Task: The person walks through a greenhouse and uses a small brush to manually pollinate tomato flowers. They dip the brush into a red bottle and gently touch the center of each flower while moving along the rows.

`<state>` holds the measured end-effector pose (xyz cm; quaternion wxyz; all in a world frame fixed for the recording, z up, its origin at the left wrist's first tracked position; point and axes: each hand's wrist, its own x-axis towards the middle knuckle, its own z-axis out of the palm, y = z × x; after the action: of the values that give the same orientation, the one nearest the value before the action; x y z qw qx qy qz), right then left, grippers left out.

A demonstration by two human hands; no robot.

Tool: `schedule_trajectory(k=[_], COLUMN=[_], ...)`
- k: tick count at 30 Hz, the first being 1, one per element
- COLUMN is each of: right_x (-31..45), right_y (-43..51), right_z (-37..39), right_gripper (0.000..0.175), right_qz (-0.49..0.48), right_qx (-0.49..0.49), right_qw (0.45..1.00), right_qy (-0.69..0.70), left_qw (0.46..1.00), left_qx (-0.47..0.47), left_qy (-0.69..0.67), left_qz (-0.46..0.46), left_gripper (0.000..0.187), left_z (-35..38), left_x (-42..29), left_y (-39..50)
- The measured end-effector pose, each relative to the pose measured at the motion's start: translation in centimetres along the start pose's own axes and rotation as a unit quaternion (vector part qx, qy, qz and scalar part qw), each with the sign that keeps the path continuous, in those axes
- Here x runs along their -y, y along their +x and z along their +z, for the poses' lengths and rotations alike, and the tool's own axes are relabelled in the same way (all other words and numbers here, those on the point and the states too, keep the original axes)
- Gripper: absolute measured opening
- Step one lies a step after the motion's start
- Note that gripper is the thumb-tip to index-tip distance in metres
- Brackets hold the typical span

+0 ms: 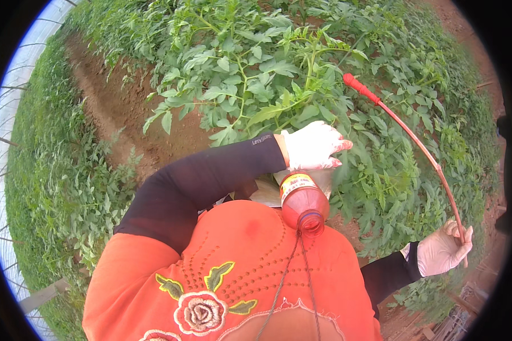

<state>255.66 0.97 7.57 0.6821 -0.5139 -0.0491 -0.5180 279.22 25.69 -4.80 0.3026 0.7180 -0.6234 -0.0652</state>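
Note:
My left hand (313, 145), in a white glove with red-stained fingertips, is in front of my chest over the tomato plants (264, 85). Its fingers are partly bent, and whether they hold anything is unclear. Just below it, an open plastic bottle (305, 204) with red stain inside hangs on a cord from my neck. At the right, my right hand (446, 249), also gloved, grips the lower end of a long, bent thin stick (437, 168). Red material wraps the stick's far tip (360, 88), which reaches over the leaves.
Dense green plants (47, 192) grow in rows on both sides. A strip of bare soil (106, 115) runs between rows at the left. The curved greenhouse wall (15, 98) stands at the far left. Sticks or debris (463, 311) lie at the lower right.

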Motion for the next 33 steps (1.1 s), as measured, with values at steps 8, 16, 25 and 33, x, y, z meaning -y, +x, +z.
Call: schedule_trajectory(k=[8,16,25,33], right_x=[-5.8,-13.0,-22.2,-31.9], right_y=[-4.2,-9.8,-13.9,-14.4], right_z=[14.2,27.7,36.0,41.3], right_gripper=[0.036,0.038,0.019,0.019], right_qz=[0.063,0.070,0.106,0.104], right_qx=[0.014,0.195,0.307,0.325], right_qw=[0.997,0.966,0.930,0.909], right_qy=[0.032,-0.152,-0.173,-0.238], left_qw=[0.908,0.716,0.792,0.828], left_qx=[-0.130,-0.243,-0.175,-0.195], left_qy=[-0.359,-0.619,-0.562,-0.480], left_qz=[-0.170,-0.213,-0.164,-0.215], left_gripper=[0.044,0.047,0.067,0.079], left_z=[-7.2,-12.9,-15.0,-17.8], left_x=[1.5,0.3,-2.8,0.5], left_y=[-13.6,-28.9,-38.7,-43.1])
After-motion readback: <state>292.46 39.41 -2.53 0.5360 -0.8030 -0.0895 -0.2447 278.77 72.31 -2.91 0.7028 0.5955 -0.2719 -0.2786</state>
